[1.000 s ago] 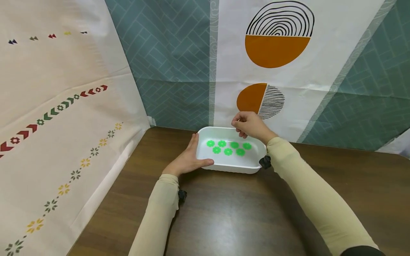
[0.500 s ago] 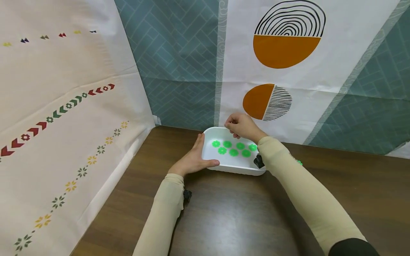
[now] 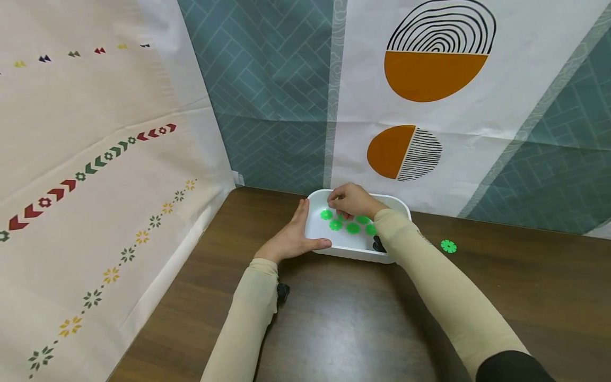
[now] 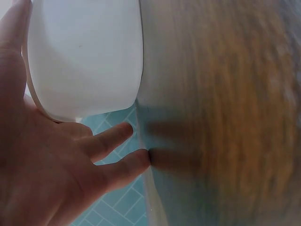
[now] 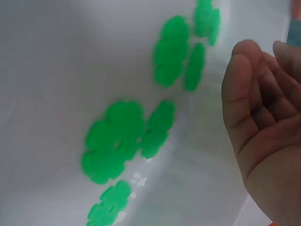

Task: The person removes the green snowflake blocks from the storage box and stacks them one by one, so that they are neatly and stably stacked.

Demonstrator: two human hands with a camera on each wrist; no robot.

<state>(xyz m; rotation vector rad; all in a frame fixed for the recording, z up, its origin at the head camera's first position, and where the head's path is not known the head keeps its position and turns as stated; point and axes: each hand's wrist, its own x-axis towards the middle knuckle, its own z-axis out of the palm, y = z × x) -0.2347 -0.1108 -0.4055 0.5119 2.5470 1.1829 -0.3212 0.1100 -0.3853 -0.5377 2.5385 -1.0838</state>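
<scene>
A white plastic tray (image 3: 355, 253) lies on the table and holds several flat green flower-shaped discs (image 3: 352, 227). My left hand (image 3: 292, 239) spans the tray's left end, its thumb along the front rim and the other fingers beside the left wall. In the left wrist view two of its fingers stretch out past the tray toward the tabletop. My right hand (image 3: 352, 200) is above the discs at the back of the tray. Its fingers are bent, thumb close to the forefinger, and no disc shows between them in the right wrist view (image 5: 263, 127).
One more green disc (image 3: 448, 246) lies on the brown wooden table (image 3: 343, 318), right of the tray and beyond my right sleeve. Patterned cloth (image 3: 277, 106) hangs behind the table's back edge, and a cream cloth (image 3: 119, 212) along the left side.
My right hand has moved left and lowered from above the back rim into the tray. The left hand keeps its place on the tray. The view has shifted, showing the loose disc.
</scene>
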